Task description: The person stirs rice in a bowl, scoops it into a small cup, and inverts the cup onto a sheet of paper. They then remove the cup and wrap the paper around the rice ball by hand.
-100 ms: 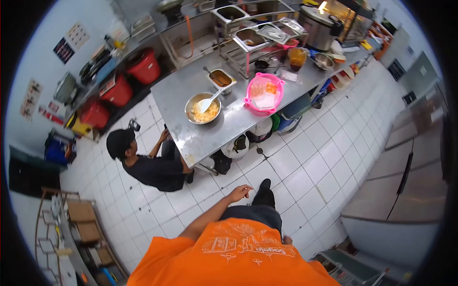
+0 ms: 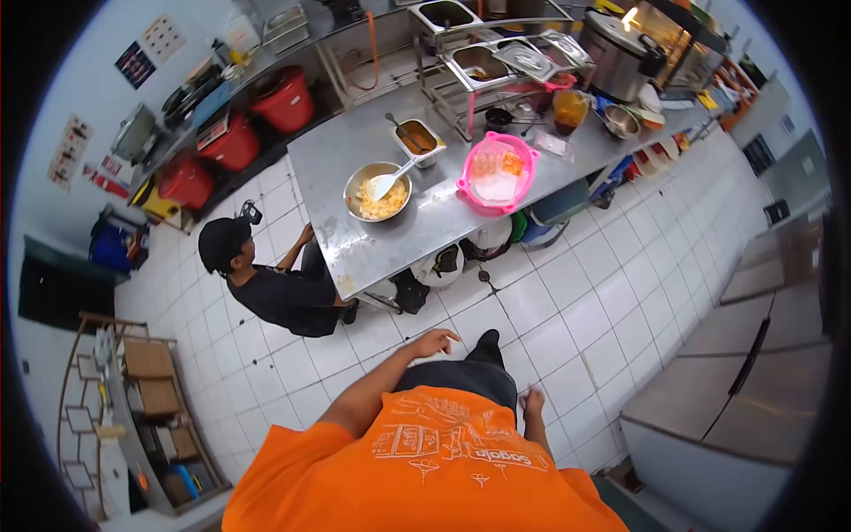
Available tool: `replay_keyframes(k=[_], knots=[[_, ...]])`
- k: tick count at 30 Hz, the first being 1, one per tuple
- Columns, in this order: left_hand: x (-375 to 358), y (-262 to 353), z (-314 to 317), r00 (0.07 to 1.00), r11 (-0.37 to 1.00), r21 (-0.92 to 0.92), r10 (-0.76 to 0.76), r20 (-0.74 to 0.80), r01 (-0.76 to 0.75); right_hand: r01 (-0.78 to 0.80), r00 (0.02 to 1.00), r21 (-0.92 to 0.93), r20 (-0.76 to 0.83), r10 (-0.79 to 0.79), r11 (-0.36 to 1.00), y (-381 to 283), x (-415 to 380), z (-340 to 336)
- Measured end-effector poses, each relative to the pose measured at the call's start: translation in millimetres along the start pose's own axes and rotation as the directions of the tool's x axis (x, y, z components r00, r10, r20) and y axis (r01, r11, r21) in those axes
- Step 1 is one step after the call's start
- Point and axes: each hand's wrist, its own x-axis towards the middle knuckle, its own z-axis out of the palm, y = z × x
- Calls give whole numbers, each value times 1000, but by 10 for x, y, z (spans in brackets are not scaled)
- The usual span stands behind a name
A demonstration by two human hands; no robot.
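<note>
Sitting on the steel table [image 2: 443, 213], the bowl [image 2: 372, 169] holds yellow food [image 2: 383, 206] with a white spoon [image 2: 383, 186] leaning in it, handle toward the tray. Tray [image 2: 426, 162] just beside it: brown sauce, dark spoon [image 2: 396, 122] in it. Pink basket [image 2: 489, 209] on the same table, pale and orange items inside (too small to name).

Left hand [image 2: 434, 341]: over the floor, well apart from the bowl, fingers loosely curled, nothing seen in it. Right hand [image 2: 534, 401]: low at the person's side, fingers bent; cannot tell whether it is clenched or grasping anything. Closest to left hand: black bag [image 2: 409, 291] under the table edge, not touched.

Behind the basket: jug [image 2: 570, 111] of brown liquid, rack [image 2: 471, 113] with steel pans, big cooker [image 2: 616, 58]. Co-worker [image 2: 279, 297], black shirt and cap, is down low by the table's end, one hand near its edge, contact unclear. Farther out: red bins [image 2: 284, 99] below a side counter, shelf [image 2: 146, 359] with boxes, steel fridge [image 2: 709, 390] across the tiles. Orange shirt [image 2: 399, 461] of the wearer fills the bottom.
</note>
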Motion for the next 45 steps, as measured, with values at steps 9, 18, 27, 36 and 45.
replay_keyframes(k=[9, 18, 27, 36, 45], knots=[[-47, 1109, -1872, 276, 926, -298, -232, -933, -231, 520, 515, 1, 797, -315, 854, -3763, 257, 2717], [159, 1127, -3268, 301, 998, -70, -63, -951, -11, 993, -118, 86, 849, -514, -85, -4848, -600, 4574], [50, 955, -2547, 346, 973, -135, -62, -936, -189, 713, -213, -90, 917, -337, -695, -5064, -580, 5266], [37, 1139, -2092, 493, 954, -219, -92, -865, -205, 627, -43, 122, 991, 123, -769, -5194, -458, 5034], [363, 1063, -2159, 452, 933, -240, -98, -887, -270, 774, 60, 66, 982, 178, -629, -5455, -766, 4979]])
